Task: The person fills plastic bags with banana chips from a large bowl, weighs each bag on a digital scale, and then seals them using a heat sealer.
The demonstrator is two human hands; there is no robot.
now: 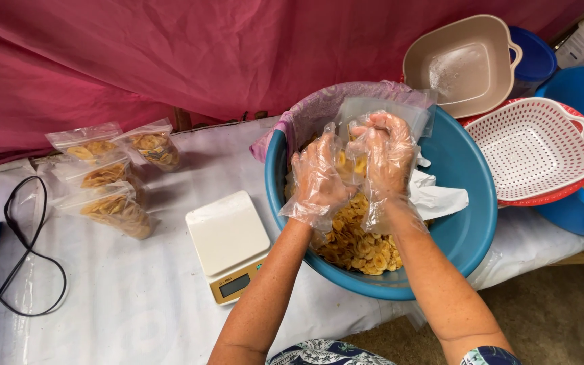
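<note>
A: Head view: what's in each grip?
B: Gloved left hand [319,179] and right hand [388,159] pinch a clear bag [380,108] over the chips [359,240] in the blue basin [471,226]

A: Advice?
B: Probably hold its mouth wide; scale [230,243] is on the desk [136,297] nearby

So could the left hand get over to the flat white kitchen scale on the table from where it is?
Probably yes: the gloved left hand is over the blue bowl, and the white scale sits just beside it, with nothing between.
</note>
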